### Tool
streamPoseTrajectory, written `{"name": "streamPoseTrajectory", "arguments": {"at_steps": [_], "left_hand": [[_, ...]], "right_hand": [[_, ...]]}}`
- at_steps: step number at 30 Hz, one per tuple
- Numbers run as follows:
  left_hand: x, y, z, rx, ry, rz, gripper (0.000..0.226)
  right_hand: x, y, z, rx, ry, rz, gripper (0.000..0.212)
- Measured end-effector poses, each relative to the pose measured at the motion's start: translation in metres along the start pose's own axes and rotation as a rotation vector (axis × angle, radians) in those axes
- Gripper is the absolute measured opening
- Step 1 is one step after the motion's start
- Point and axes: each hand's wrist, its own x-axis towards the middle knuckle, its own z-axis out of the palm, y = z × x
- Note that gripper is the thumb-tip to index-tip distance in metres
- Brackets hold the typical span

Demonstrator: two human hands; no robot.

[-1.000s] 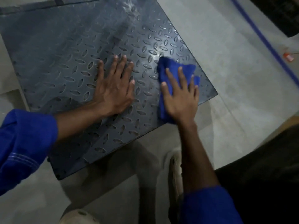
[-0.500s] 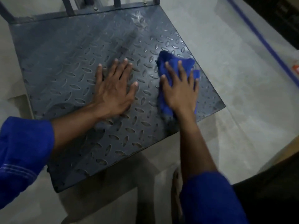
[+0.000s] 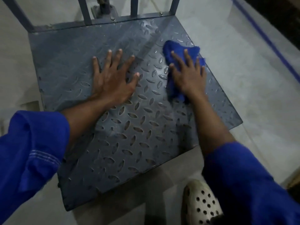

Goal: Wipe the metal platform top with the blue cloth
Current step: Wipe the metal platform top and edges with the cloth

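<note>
The fingers [image 3: 186, 57] of the right hand [image 3: 188, 75] lie spread and flat on the blue cloth [image 3: 178, 49], pressing it down with the palm rather than gripping it. The cloth sits right of centre in the frame, near the right edge of the metal platform top [image 3: 129, 127], bunched, with one lobe poking out beyond the fingertips toward the top of the frame and another trailing below the thumb side. Its long axis runs roughly from upper right to lower centre, along the line of the forearm.

The left hand [image 3: 112, 78] rests at centre frame with its fingers splayed wide, flat on the bare tread plate and holding nothing; it looks like a brace for body weight.

The wiping stroke itself seems to be the step in hand, working the right side of the plate. Much of the surface, notably the left half and the near corner at lower centre, looks still to be covered, though dim light makes cleanliness hard to judge. The next move probably calls for sliding the cloth sideways with steady downward pressure, and lifting the bracing hand so the patch under it can be reached. The raised tread may snag the cloth.

Upright bars [image 3: 134, 7] stand at the top of the frame, a perforated shoe [image 3: 201, 203] at lower right.
</note>
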Motion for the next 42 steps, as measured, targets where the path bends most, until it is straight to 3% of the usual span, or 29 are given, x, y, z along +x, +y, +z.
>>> {"name": "streamPoseTrajectory", "arguments": {"at_steps": [3,5,7,9,13,15,20,22,25,27,28,32,34,38,40,42], "left_hand": [[0.01,-0.002,0.0,-0.005,-0.008,0.022,0.07],[0.022,-0.005,-0.001,-0.026,-0.012,0.011,0.067],[0.035,-0.008,-0.002,-0.059,0.02,-0.04,0.064],[0.04,-0.01,0.0,-0.083,0.05,-0.087,0.064],[0.044,-0.011,0.006,-0.053,0.073,-0.126,0.07],[0.055,-0.012,0.006,-0.023,0.08,-0.178,0.071],[0.085,-0.015,0.006,-0.001,0.077,-0.301,0.068],[0.086,-0.016,0.006,-0.008,0.078,-0.297,0.068],[0.085,-0.017,0.006,-0.004,0.093,-0.293,0.068],[0.085,-0.016,0.006,0.003,0.088,-0.294,0.068],[0.086,-0.014,0.006,0.004,0.082,-0.293,0.068],[0.089,-0.014,0.007,0.012,0.077,-0.308,0.068],[0.086,-0.014,0.007,0.006,0.082,-0.295,0.067],[0.083,-0.016,0.005,0.002,0.057,-0.273,0.067],[0.081,-0.017,0.004,0.023,0.022,-0.249,0.067],[0.075,-0.017,0.004,0.015,0.017,-0.217,0.067]], "right_hand": [[0.024,-0.003,-0.004,0.036,0.028,0.125,0.056],[-0.006,-0.032,0.01,-0.011,0.009,-0.005,0.056],[-0.036,-0.052,0.023,-0.063,-0.021,-0.264,0.055],[-0.018,-0.047,0.02,-0.07,-0.031,-0.339,0.056],[0.08,-0.012,-0.008,-0.059,0.043,-0.049,0.059],[0.089,-0.027,-0.003,-0.019,0.058,0.028,0.056],[0.051,-0.082,0.027,-0.063,-0.024,-0.456,0.057],[0.091,-0.064,0.018,-0.111,-0.024,-0.397,0.061],[0.157,-0.029,-0.001,-0.093,0.054,-0.113,0.067],[0.156,-0.042,0.0,-0.009,0.072,0.024,0.06],[0.144,-0.06,0.007,-0.025,0.074,-0.02,0.058],[0.097,-0.115,0.037,-0.12,0.008,-0.581,0.061],[0.119,-0.099,0.028,-0.084,-0.024,-0.547,0.059],[0.149,-0.068,0.008,-0.036,0.058,-0.093,0.065],[0.126,-0.088,0.02,-0.052,0.031,-0.18,0.069],[0.085,-0.104,0.031,-0.082,0.023,-0.404,0.072]]}}
